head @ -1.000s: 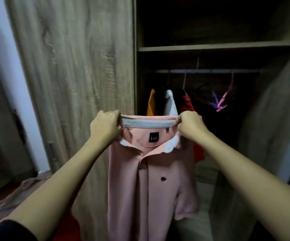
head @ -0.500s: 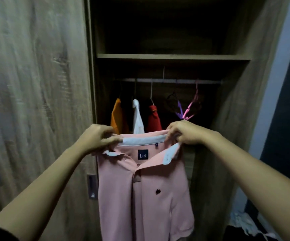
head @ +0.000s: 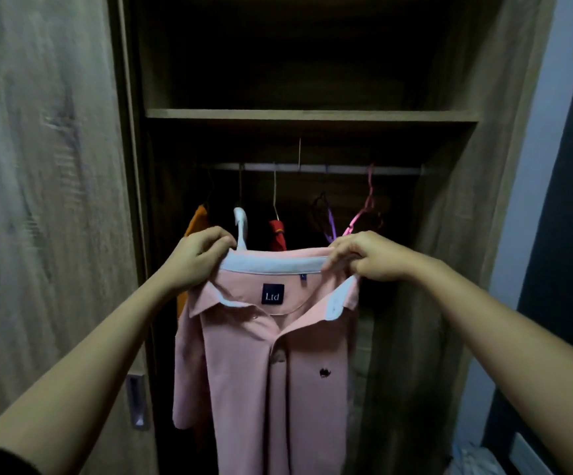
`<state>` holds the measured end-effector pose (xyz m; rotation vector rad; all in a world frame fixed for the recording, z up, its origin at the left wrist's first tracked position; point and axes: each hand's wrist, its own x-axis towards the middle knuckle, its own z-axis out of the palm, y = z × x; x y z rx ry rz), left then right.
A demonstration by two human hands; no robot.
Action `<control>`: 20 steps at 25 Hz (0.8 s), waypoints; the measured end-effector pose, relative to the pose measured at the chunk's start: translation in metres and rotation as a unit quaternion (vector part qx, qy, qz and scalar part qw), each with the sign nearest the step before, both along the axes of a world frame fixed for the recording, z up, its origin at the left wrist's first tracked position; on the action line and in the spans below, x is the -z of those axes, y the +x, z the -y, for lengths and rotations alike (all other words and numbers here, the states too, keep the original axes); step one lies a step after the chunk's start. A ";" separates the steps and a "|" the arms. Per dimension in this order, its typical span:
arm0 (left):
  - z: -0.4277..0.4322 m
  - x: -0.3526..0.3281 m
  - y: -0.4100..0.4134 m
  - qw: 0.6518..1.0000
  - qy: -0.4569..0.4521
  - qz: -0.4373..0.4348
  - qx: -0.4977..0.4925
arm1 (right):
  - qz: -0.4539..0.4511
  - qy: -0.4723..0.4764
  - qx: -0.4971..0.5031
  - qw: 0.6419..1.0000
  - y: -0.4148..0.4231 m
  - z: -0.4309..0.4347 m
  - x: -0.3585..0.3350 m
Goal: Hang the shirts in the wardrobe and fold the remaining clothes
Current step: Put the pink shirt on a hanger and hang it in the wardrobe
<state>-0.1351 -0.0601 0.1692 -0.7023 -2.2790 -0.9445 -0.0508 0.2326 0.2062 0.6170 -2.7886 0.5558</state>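
A pink polo shirt (head: 278, 365) with a white collar band and a dark "Ltd" label hangs from my two hands in front of the open wardrobe. My left hand (head: 197, 257) grips the collar's left end. At the right end my right hand (head: 367, 255) pinches the collar. Behind the shirt a metal rail (head: 316, 169) carries an orange shirt (head: 197, 221), a white shirt (head: 240, 224) and a red shirt (head: 277, 233) on hangers. Empty hangers, purple (head: 330, 224) and pink (head: 364, 210), hang to the right on the rail.
A wooden shelf (head: 309, 114) spans the wardrobe above the rail. The sliding door (head: 48, 200) with a metal recessed handle (head: 136, 401) stands at the left. The wardrobe's right side panel (head: 477, 234) and a pale wall lie to the right. Light cloth (head: 473, 461) lies on the floor at bottom right.
The view has swung right and closer, so the wardrobe opening now sits centred. Both hands keep their hold on the collar and have carried the pink shirt nearer to the rail.
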 end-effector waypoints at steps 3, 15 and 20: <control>-0.011 -0.003 -0.010 0.999 0.032 -0.007 -0.007 | -0.025 -0.035 0.005 0.999 -0.010 -0.005 0.001; -0.134 -0.038 -0.069 0.966 0.168 0.157 0.120 | -0.004 0.057 0.024 0.998 -0.053 -0.022 0.010; -0.210 -0.037 -0.136 0.967 0.141 0.213 0.025 | -0.008 0.104 0.012 0.994 -0.047 -0.040 0.024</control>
